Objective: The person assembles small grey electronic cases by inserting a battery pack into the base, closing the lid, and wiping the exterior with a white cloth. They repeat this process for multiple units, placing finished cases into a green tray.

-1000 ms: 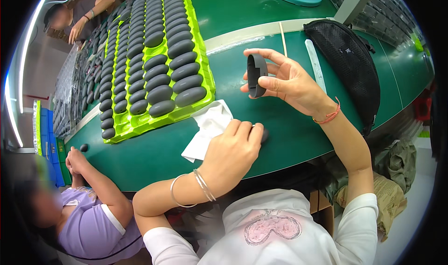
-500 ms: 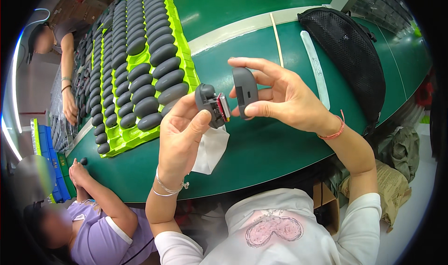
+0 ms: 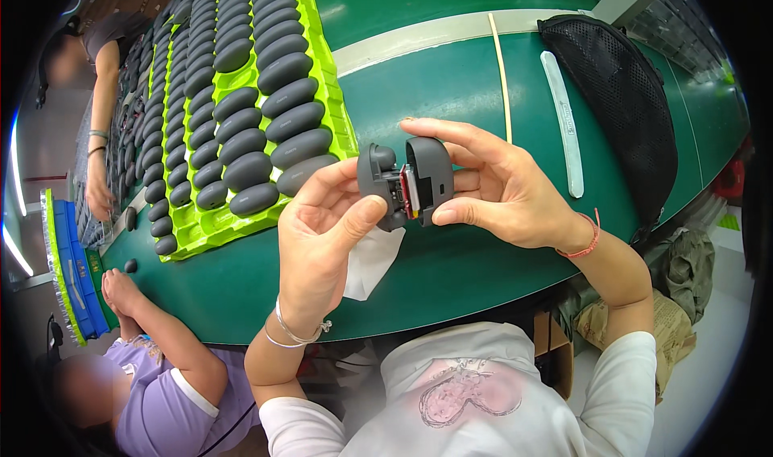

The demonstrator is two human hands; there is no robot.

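Above the green table, my left hand [image 3: 318, 227] grips the dark grey inner half of a small rounded case [image 3: 375, 171], thumb in front and fingers behind. A red circuit board with a silvery block [image 3: 409, 193] stands out from its inner side. My right hand [image 3: 511, 187] pinches the dark grey outer shell [image 3: 435, 163], a hollow cup with a small slot in its wall. The shell's open side faces the board, and the two halves are very close, with the board's edge at the shell's mouth. Whether they touch is hard to tell.
A lime-green tray [image 3: 332, 95] filled with rows of dark oval cases lies to the left. Beneath my hands is a white sheet [image 3: 370, 264]. Rightward lie a thin wooden stick [image 3: 501, 74], a pale strip [image 3: 564, 127] and a black mesh pouch [image 3: 616, 103]. Two people work at the left.
The gap between the two halves has narrowed: my hands have come together, and the shell now sits right against the board side. The whole view has shifted slightly.
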